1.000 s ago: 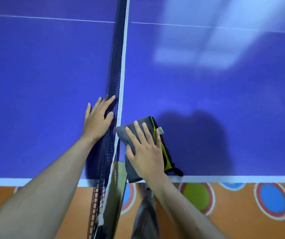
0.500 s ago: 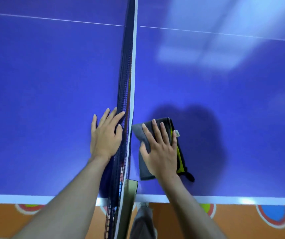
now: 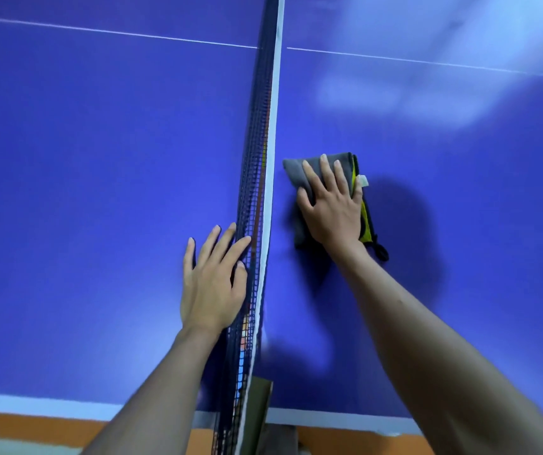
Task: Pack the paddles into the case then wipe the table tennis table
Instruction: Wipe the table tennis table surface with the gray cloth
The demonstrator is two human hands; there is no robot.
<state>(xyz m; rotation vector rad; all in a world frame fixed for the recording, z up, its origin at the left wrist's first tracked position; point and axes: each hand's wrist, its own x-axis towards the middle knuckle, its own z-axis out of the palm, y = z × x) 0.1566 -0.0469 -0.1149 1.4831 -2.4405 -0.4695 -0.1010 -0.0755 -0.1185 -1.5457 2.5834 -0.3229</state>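
Observation:
A blue table tennis table (image 3: pixel 99 192) fills the view. Its dark net (image 3: pixel 257 178) with a white top band runs from the near edge to the far side. My right hand (image 3: pixel 332 205) lies flat with spread fingers on a folded grey cloth (image 3: pixel 296 172) with a yellow-and-black edge, pressing it onto the right half of the table close to the net. My left hand (image 3: pixel 212 277) rests flat on the left half, its fingertips and thumb against the net. No paddles or case are in view.
The table's white near edge (image 3: pixel 33 403) runs along the bottom, with orange floor (image 3: pixel 33 428) below it. The net's clamp post (image 3: pixel 258 415) sticks out at the near edge. A thin white centre line (image 3: pixel 99 29) crosses the far part of the table.
My right hand has pushed the cloth away from the near edge, farther up the table beside the net. My left hand has stayed flat against the net.

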